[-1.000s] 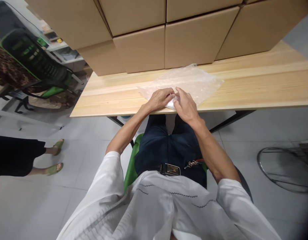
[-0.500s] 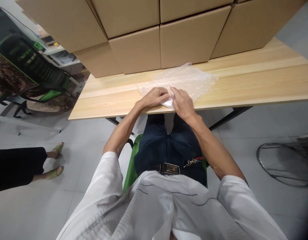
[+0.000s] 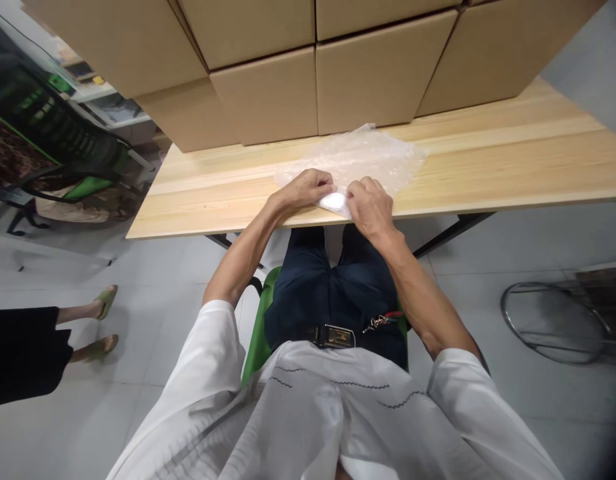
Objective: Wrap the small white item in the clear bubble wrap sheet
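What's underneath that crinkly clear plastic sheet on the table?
The plastic sheet lies flat on the wooden table, whose grain shows through it. At its near edge the left hand and right hand cover a small white thing; what it is cannot be told.

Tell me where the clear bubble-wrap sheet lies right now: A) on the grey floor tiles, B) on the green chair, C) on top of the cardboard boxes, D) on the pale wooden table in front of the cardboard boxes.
D: the clear bubble-wrap sheet lies on the pale wooden table, near the brown cardboard boxes, with both hands at its near edge.

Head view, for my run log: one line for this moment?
left hand: gripping bubble wrap | right hand: gripping it | white item between | wooden table
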The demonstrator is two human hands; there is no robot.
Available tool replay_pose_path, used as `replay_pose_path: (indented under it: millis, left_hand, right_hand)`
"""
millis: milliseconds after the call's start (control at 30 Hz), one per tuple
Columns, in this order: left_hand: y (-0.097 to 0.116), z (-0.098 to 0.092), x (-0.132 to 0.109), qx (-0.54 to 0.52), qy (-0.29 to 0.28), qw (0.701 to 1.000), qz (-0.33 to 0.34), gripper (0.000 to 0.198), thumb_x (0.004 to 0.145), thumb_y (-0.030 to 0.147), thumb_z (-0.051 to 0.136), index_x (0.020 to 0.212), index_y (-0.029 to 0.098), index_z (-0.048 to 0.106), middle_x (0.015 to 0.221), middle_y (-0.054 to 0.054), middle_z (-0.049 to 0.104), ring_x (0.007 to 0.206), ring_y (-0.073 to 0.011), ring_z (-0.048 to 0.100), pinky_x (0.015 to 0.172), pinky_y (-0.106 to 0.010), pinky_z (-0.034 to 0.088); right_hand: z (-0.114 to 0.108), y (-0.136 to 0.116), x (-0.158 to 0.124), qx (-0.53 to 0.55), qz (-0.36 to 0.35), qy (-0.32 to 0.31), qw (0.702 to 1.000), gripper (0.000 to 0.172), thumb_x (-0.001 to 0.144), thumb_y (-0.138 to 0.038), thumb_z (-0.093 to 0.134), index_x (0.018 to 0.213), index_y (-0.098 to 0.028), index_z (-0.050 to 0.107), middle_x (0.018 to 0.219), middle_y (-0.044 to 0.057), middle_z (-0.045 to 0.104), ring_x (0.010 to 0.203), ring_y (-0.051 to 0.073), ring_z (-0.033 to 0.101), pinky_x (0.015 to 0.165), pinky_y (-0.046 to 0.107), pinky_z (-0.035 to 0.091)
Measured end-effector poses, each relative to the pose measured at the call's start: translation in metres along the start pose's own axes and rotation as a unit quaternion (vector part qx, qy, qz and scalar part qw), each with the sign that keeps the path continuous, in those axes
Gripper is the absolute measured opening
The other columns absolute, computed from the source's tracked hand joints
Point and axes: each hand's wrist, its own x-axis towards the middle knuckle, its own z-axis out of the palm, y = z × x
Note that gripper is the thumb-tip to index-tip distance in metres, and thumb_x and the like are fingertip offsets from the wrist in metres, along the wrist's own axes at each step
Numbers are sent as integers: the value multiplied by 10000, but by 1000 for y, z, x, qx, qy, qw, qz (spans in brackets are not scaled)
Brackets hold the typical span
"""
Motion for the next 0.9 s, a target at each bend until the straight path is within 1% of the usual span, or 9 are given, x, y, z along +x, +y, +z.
replay_pose_path:
  millis: [100,200,267,367,467,533,667,800,900]
  left_hand:
    - [0,-1,8,-14,-7,1000,6,243,960,370,715,771,235,644,726,26,557,710,-149,455,691,-322,338]
    - [-1,-2,14,-21,-24,999,7,198,917,350,726,771,229,669,725,23,588,703,-145,482,687,-316,350]
    - [-2,-3,18,-21,-36,999,2,162,877,328,732,762,227,678,716,24,583,701,-145,490,688,-315,360]
    - [-4,-1,25,-18,-43,999,-10,83,813,268,710,748,229,678,712,21,578,701,-153,493,690,-325,382]
    - [-6,0,30,-4,-37,999,-15,34,806,245,696,777,228,700,742,3,636,720,-170,538,702,-336,420]
    - [-7,0,29,14,-21,1000,-9,55,846,259,691,815,223,721,777,-6,682,746,-181,581,718,-338,439]
    - [-8,-10,11,72,20,997,11,229,998,388,677,871,214,756,841,-26,724,808,-205,635,761,-354,471]
    - [-4,-21,-24,129,44,991,13,390,1058,556,703,1057,194,849,1078,-99,844,962,-249,728,878,-382,557]
    - [5,-20,-53,191,35,981,-14,458,1087,627,696,1117,203,868,1118,-123,871,980,-273,745,917,-403,583]
  right_hand:
    - [-9,-6,-7,17,-20,44,999,297,1140,-216,585,1289,-270,837,1297,173,793,1302,439,708,1186,690,668]
    - [-16,-24,-11,42,-73,64,994,351,1164,-241,589,1401,-309,839,1329,134,804,1353,423,700,1386,795,557]
    - [-17,-38,-12,53,-105,29,993,339,1181,-252,596,1410,-301,840,1347,147,820,1367,431,700,1361,789,582]
    - [-10,-52,-14,49,-123,-30,991,319,1182,-213,600,1392,-244,838,1461,214,821,1405,455,697,1221,707,671]
    - [-2,-52,-16,28,-109,-41,993,362,1177,-158,591,1443,-237,823,1557,222,804,1443,446,692,1204,654,679]
    - [2,-47,-16,25,-101,-42,994,388,1182,-166,597,1502,-239,805,1577,224,799,1441,449,692,1190,648,680]
    - [-1,-34,-9,31,-118,-75,990,454,1183,-196,609,1609,-202,766,1580,242,802,1433,455,696,1218,646,654]
    - [-16,-23,-4,43,-151,-111,981,480,1184,-227,618,1636,-218,781,1554,211,827,1415,433,713,1233,606,642]
    - [-29,-12,-6,68,-172,-123,975,464,1186,-270,609,1601,-245,815,1594,186,840,1432,431,726,1259,622,624]
